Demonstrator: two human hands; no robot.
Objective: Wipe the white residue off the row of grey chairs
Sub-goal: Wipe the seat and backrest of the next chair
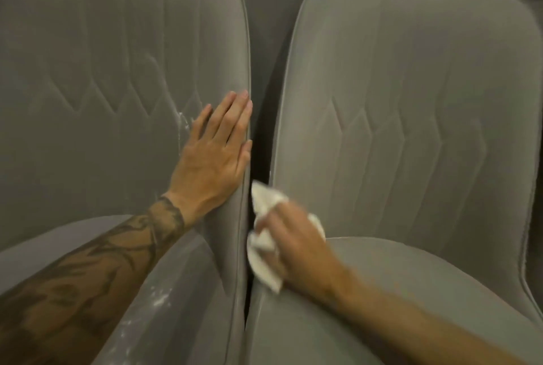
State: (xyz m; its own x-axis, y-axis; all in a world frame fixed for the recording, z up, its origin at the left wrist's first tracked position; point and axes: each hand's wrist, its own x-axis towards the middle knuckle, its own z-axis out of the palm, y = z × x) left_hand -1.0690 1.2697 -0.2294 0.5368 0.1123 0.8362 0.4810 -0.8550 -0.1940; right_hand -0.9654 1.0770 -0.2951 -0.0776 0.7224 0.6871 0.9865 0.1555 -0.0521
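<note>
Grey-chair wiping: part done, I reckon.
Right chair [411, 100] looks clean; white residue [183, 122] on left chair [102, 71] back and seat. Right hand [296, 244] grips cloth [264, 244]; left hand [214, 156] flat, fingers released.

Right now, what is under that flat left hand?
The left hand rests flat on the left chair's grey backrest, beside a white smear. Any residue beneath the palm is hidden.

grey chairs [111, 41] [411, 85]: 2 (side by side) | hands [214, 156] [296, 244]: 2 | white cloth [263, 262]: 1 | residue patches [183, 120] [160, 300]: 2
</note>
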